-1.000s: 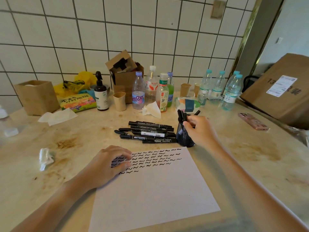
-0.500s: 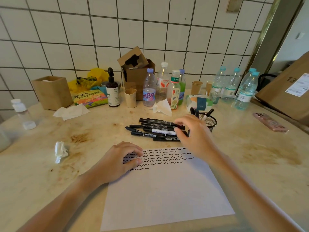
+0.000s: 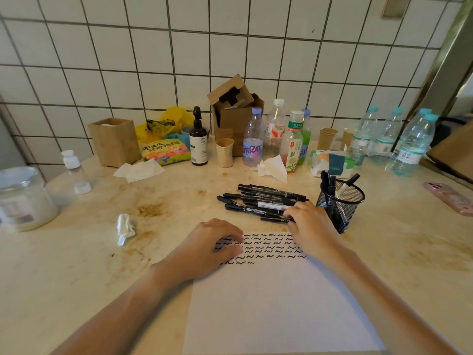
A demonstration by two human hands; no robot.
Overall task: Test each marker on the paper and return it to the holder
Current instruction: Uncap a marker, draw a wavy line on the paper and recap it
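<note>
Stained table [image 3: 384, 252]; right hand [image 3: 311, 224] touching markers [image 3: 266, 203] beside holder [image 3: 341, 203].

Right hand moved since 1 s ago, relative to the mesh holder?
Yes. The right hand left the mesh holder and shifted left onto the near end of the loose marker pile, where its fingers now rest on the markers.

A person's left hand [image 3: 212, 248] rests with curled fingers on the top left corner of a sheet of paper [image 3: 276, 303] marked with rows of black squiggles, while the right hand [image 3: 311, 226] reaches into a pile of black markers [image 3: 263, 202] lying just beyond the sheet, fingertips on the nearest ones. A black mesh holder [image 3: 341, 204] with a few markers standing in it sits just right of that hand on the stained table [image 3: 76, 265]. Bottles [image 3: 275, 134], cups and a cardboard box [image 3: 234, 111] line the tiled wall behind.
</note>
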